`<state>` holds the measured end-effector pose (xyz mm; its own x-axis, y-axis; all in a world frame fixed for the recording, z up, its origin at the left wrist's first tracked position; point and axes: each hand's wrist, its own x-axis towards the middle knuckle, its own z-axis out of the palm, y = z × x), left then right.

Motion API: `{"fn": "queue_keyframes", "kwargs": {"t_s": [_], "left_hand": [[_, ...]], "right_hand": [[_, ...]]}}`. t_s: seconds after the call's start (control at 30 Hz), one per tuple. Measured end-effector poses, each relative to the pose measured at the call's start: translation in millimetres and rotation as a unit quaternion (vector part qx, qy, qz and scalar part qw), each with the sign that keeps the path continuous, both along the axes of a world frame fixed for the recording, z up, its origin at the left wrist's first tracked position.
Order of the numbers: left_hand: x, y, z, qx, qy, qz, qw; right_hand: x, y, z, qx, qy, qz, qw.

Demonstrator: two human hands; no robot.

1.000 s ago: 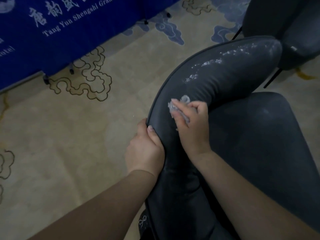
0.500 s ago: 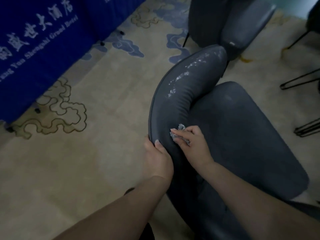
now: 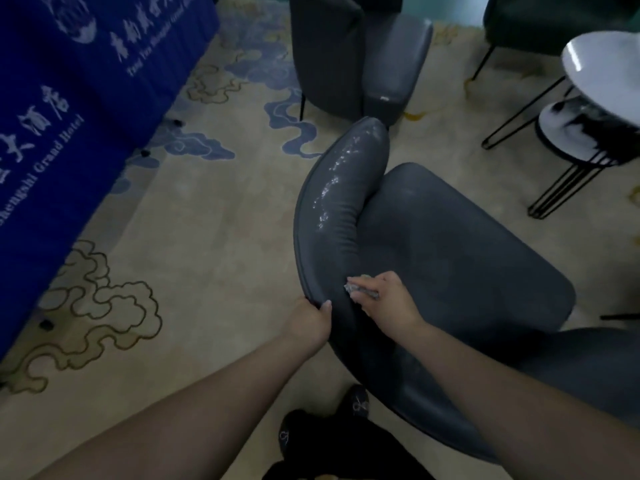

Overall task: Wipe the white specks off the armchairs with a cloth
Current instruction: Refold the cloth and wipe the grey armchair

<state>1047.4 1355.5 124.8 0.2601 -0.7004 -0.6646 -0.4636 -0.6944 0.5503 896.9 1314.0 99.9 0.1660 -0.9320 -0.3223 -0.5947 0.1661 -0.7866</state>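
A dark grey armchair [image 3: 460, 258] stands in front of me, its curved padded backrest running from the lower centre up to the middle. A trail of white specks [image 3: 332, 183] lies along the far half of that backrest. My right hand [image 3: 388, 301] holds a small crumpled pale cloth [image 3: 360, 289] against the top of the backrest, near its closer end. My left hand [image 3: 308, 318] grips the outer edge of the backrest just left of the cloth, thumb on top.
A second grey armchair [image 3: 360, 53] stands behind, close to the backrest's far tip. A round white side table [image 3: 602, 74] on black wire legs sits at the right. A blue banner-covered table [image 3: 69, 109] fills the left. Patterned beige carpet [image 3: 194, 258] lies between. My dark shoes [image 3: 356, 405] show below.
The view has pulled back and lifted, showing more of the room. My right hand with the cloth has slid toward me along the backrest. The left hand keeps its grip on the edge.
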Motion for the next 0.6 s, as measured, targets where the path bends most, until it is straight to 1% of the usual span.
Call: {"fn": "queue_keyframes", "kwargs": {"t_s": [0.07,0.13,0.23,0.33,0.43,0.53,0.6], "left_hand": [[12,-9,-4,-0.02,-0.02,-0.015,0.999],[26,-22,-9,-0.048,-0.035,-0.025,0.998],[45,-46,-13,-0.096,-0.031,-0.02,0.995],[58,-70,-14,-0.121,0.002,-0.021,0.992],[70,-96,-16,-0.13,0.004,-0.041,0.991],[86,-126,-15,-0.117,0.0,-0.105,0.988],[96,-146,-12,-0.091,0.019,-0.156,0.983]], "right_hand": [[-2,-1,-2,-0.014,-0.02,0.002,1.0],[-4,-3,-2,-0.023,-0.068,-0.006,0.997],[-2,-10,4,-0.033,-0.121,-0.026,0.992],[11,-20,11,-0.052,-0.131,-0.056,0.988],[30,-39,14,-0.063,-0.144,-0.083,0.984],[49,-61,14,-0.09,-0.13,-0.112,0.981],[65,-74,13,-0.117,-0.105,-0.134,0.978]]}}
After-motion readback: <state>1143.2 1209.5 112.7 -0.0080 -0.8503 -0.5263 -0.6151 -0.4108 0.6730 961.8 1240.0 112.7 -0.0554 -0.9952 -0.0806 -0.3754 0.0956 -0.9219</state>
